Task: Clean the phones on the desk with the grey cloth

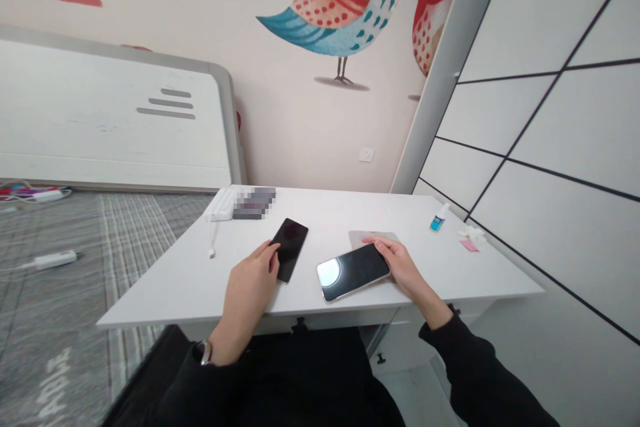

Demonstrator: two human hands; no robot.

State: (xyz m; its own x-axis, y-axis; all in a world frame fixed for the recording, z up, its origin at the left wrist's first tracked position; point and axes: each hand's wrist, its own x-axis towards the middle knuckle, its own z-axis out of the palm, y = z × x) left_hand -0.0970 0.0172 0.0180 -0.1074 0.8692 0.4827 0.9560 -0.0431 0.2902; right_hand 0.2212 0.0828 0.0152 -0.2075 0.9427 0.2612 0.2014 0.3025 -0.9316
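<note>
My left hand [250, 277] grips the long edge of a black smartphone [290, 250], whose dark screen faces up on the white table [170, 287]. My right hand [400, 267] holds the end of a second smartphone [353, 272], which lies nearly flat with light glaring off its glossy black face. Under that phone's far edge is a grey cloth [373, 237]. A small spray bottle with a blue label [439, 218] stands to the right, near white wipes [471, 234] and a small pink packet [469, 245].
A white box [221, 204] with a cable [213, 237] and a pixelated object [254, 203] sit at the table's far left. The table's front edge runs close to my body. Beyond its left edge are a rug and a white charger [55, 259].
</note>
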